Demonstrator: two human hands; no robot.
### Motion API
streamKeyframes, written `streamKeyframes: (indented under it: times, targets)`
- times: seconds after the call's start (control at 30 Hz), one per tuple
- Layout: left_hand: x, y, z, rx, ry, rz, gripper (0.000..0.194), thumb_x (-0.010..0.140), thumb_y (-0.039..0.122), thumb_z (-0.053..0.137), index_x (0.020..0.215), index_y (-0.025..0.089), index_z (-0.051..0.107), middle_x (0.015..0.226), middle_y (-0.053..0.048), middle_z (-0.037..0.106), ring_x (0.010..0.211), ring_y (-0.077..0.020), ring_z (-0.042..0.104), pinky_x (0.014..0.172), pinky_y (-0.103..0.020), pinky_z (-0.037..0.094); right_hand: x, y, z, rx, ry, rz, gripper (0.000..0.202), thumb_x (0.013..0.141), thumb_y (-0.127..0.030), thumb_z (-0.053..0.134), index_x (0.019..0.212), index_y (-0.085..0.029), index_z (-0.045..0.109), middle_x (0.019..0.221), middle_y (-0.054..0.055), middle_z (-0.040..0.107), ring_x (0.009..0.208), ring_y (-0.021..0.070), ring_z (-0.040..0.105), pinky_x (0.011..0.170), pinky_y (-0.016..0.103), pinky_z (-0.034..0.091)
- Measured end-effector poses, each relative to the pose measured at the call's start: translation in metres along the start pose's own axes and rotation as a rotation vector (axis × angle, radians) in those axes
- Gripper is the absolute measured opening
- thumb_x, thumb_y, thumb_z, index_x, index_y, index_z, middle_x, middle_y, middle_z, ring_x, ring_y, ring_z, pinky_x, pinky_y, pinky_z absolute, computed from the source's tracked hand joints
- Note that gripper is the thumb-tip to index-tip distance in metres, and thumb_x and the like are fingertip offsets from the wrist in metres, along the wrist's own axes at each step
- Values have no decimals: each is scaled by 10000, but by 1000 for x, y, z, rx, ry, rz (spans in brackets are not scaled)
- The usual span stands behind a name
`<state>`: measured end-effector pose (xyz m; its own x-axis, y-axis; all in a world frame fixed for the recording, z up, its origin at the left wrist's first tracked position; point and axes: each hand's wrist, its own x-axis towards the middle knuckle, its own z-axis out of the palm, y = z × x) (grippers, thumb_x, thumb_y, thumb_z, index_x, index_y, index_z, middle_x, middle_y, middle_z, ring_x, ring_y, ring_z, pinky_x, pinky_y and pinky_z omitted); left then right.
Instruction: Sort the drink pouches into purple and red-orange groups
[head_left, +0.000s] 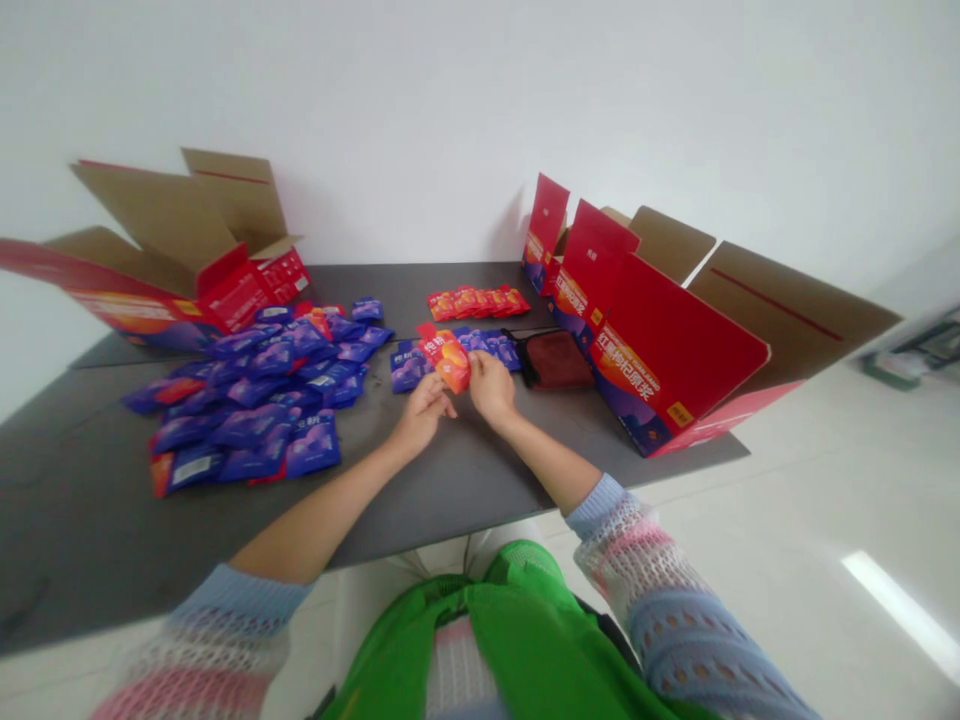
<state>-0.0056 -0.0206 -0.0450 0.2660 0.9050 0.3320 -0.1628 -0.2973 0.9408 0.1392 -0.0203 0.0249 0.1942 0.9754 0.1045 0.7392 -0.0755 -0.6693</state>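
Observation:
An orange-red packet [448, 356] with white lettering is held up over the middle of the table. My right hand [491, 388] pinches its right edge. My left hand [424, 412] is at its lower left corner, fingertips closed on it, the other fingers loosely curled. Behind and below the held packet lies a row of overlapping purple packets [487, 343], partly hidden by it and my right hand. Farther back, several red packets [480, 301] lie overlapped in a row. To the left spreads a big loose pile of purple packets [255, 395] with some red ones among them.
On the left stands an open red carton [247, 285] with raised flaps. More open red cartons [637, 360] line the right side of the dark table [450, 490]. A dark brown pouch-like item [556, 360] lies beside them. A white wall [420, 130] rises behind.

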Motion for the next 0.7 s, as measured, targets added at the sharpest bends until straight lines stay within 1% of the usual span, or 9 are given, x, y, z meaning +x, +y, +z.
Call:
streamKeyframes:
  times: [0.07, 0.1, 0.17, 0.23, 0.33, 0.4, 0.5, 0.6, 0.7]
  targets:
    - [-8, 7, 5, 168, -4, 86, 401, 906, 232, 511, 1302, 176, 527, 1185, -105, 689, 627, -106, 607, 685, -287, 500, 10, -2, -7, 5, 32, 58, 414, 1042, -395, 297, 1088, -246, 681, 1038, 76, 736, 968, 230, 677, 842, 329, 486]
    - [-12, 10, 6, 270, -30, 135, 399, 914, 204, 477, 1308, 178, 538, 1198, -107, 688, 659, -112, 613, 731, -299, 504, 17, -4, -11, 11, 57, 90, 406, 1041, -378, 302, 1099, -238, 679, 1063, 86, 731, 986, 235, 675, 853, 333, 484]
    - [-18, 15, 3, 459, -114, 227, 364, 893, 147, 446, 1215, 171, 614, 1138, -97, 710, 693, -126, 613, 785, -311, 500, 33, -7, -19, 41, 114, 145, 394, 1037, -344, 310, 1112, -223, 678, 1102, 99, 720, 1022, 245, 669, 872, 336, 479]
    - [-20, 16, -2, 568, -151, 272, 336, 863, 111, 421, 1085, 165, 667, 1038, -80, 725, 682, -133, 606, 783, -309, 495, 56, -8, -26, 92, 159, 167, 388, 1032, -324, 317, 1112, -218, 682, 1102, 95, 718, 1033, 244, 669, 880, 327, 478]
    - [-16, 14, -9, 599, -70, 240, 337, 856, 100, 380, 1021, 168, 665, 946, -54, 725, 640, -129, 602, 741, -295, 495, 96, -8, -33, 144, 233, 147, 415, 1028, -308, 298, 1135, -202, 685, 1096, 98, 716, 1028, 224, 672, 885, 305, 482]
    - [-12, 12, -10, 588, -24, 204, 330, 847, 97, 383, 1024, 168, 652, 933, -46, 728, 628, -129, 606, 719, -287, 495, 120, -8, -32, 153, 222, 157, 450, 1028, -291, 262, 1188, -192, 671, 1089, 102, 714, 997, 200, 683, 876, 287, 488]
    - [-8, 10, -10, 577, -11, 146, 335, 812, 72, 399, 1014, 164, 649, 921, -44, 740, 622, -133, 614, 699, -282, 495, 148, -9, -23, 115, 194, 182, 474, 1025, -262, 229, 1231, -197, 651, 1131, 99, 704, 989, 178, 685, 884, 279, 493]
    - [-4, 9, -12, 597, -4, 78, 322, 772, 52, 406, 916, 172, 669, 842, -30, 744, 602, -138, 616, 684, -279, 490, 166, -10, -10, 62, 193, 185, 458, 1024, -250, 242, 1226, -204, 650, 1203, 109, 688, 1069, 189, 664, 930, 300, 487]
    - [1, 7, -14, 558, 49, -9, 296, 767, 69, 412, 852, 176, 675, 766, -17, 732, 561, -137, 609, 642, -273, 482, 185, -15, 2, 15, 172, 184, 440, 1029, -252, 258, 1223, -200, 649, 1230, 115, 687, 1134, 204, 644, 962, 320, 483]
